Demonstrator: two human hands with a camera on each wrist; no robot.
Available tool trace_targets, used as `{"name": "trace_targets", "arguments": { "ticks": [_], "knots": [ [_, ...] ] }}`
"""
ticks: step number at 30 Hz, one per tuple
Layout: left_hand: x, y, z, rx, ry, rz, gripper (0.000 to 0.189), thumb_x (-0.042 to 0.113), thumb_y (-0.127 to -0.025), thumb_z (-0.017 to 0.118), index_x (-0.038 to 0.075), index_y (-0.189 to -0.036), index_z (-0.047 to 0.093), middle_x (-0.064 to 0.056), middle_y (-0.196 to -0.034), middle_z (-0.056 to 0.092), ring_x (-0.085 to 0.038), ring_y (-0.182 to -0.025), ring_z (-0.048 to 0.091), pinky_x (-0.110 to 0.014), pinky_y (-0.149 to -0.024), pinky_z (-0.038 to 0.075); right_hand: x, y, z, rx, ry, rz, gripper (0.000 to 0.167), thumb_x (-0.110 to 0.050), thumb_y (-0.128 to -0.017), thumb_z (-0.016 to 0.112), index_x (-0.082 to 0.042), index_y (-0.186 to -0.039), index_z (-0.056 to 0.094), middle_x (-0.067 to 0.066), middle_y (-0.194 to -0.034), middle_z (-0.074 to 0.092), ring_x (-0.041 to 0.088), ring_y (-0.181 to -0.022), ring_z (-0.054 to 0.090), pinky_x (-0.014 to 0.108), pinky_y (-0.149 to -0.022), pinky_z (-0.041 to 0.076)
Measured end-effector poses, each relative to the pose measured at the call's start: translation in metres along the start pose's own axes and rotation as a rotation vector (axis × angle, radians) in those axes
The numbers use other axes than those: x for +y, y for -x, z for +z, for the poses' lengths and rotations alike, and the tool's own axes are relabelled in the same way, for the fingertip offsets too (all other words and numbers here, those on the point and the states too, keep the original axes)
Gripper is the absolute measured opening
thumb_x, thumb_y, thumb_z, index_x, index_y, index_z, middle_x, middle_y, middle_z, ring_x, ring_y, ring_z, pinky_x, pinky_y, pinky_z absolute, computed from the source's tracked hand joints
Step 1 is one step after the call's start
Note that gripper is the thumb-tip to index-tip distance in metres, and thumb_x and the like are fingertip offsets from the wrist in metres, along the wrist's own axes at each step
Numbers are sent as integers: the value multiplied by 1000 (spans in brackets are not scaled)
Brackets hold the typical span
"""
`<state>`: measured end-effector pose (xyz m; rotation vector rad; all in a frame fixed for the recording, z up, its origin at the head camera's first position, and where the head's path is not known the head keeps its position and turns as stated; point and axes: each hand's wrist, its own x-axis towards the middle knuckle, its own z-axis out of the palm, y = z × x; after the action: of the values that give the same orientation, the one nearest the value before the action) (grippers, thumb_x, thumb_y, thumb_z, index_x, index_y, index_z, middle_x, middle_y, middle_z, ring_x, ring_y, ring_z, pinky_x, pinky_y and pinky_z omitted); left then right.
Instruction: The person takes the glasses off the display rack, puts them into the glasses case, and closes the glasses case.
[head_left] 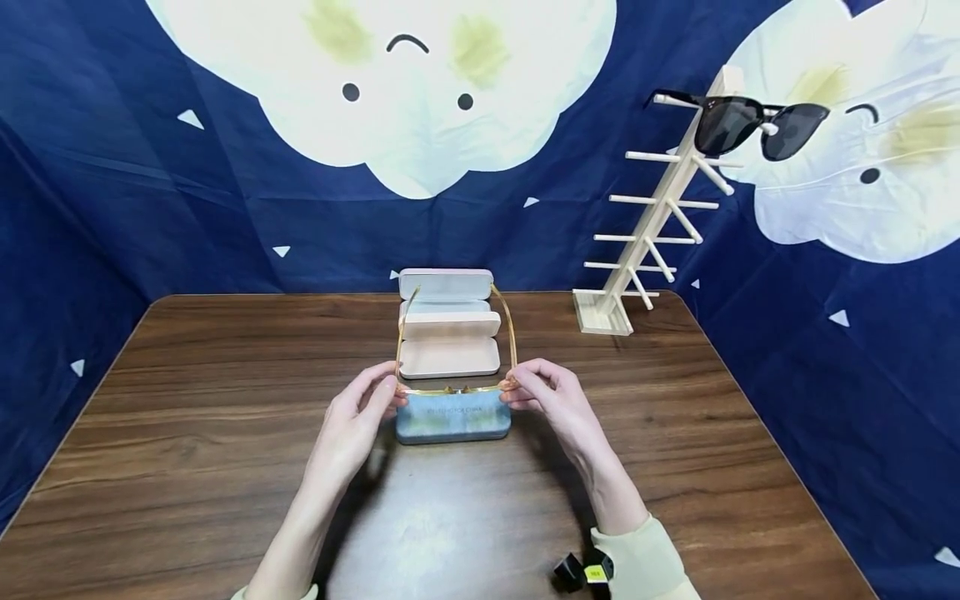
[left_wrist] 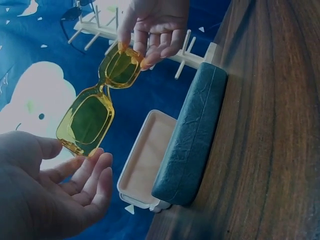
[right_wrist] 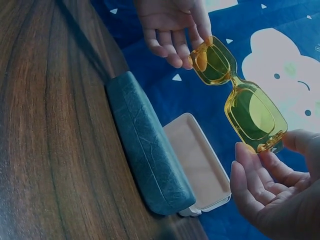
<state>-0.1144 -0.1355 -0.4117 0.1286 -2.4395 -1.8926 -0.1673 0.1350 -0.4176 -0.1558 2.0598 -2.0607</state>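
Yellow-framed sunglasses [left_wrist: 90,120] with tinted lenses are held up in the air, their temples unfolded and pointing away from me in the head view. My left hand [head_left: 352,421] pinches one end of the front between thumb and fingers. At the other end, my right hand [head_left: 553,404] pinches the frame near the hinge. Below the sunglasses, a closed blue glasses case [head_left: 452,421] lies on the table. Just behind it is an open pale pink case [head_left: 450,357], its lid raised at the back; the sunglasses' temples partly overlap it in the head view.
A wooden peg rack [head_left: 637,242] stands at the table's back right, with black sunglasses [head_left: 727,125] on its top pegs. Blue cloth [head_left: 225,225] with white clouds hangs behind the brown wooden table [head_left: 187,450]. A black device [head_left: 596,571] is on my right wrist.
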Motion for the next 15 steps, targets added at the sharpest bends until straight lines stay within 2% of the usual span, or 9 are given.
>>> {"name": "trace_targets", "arguments": {
  "ticks": [8, 11, 15],
  "knots": [
    [0, 1, 0, 6, -1, 23, 42, 25, -109, 52, 17, -150, 54, -18, -116, 74, -1, -97, 70, -20, -88, 58, 3, -2, 0, 3, -2, 1, 32, -17, -104, 59, 14, -114, 61, 12, -98, 76, 13, -83, 75, 28, -79, 62],
    [0, 1, 1, 1, -19, 38, 45, 28, -108, 53, 22, -153, 51, -16, -118, 75, -1, -98, 70, -16, -87, 56, 3, -2, -1, 6, 3, 1, 34, -17, -104, 59, 15, -116, 60, 14, -99, 76, 13, -83, 75, 27, -79, 62],
    [0, 1, 1, 0, -64, 43, 49, 33, -105, 60, 26, -153, 50, -11, -121, 75, -1, -98, 69, -13, -88, 52, 5, -3, -2, 10, -3, 1, 35, -16, -105, 58, 17, -117, 59, 10, -97, 76, 12, -82, 75, 27, -78, 62]
  ]
}}
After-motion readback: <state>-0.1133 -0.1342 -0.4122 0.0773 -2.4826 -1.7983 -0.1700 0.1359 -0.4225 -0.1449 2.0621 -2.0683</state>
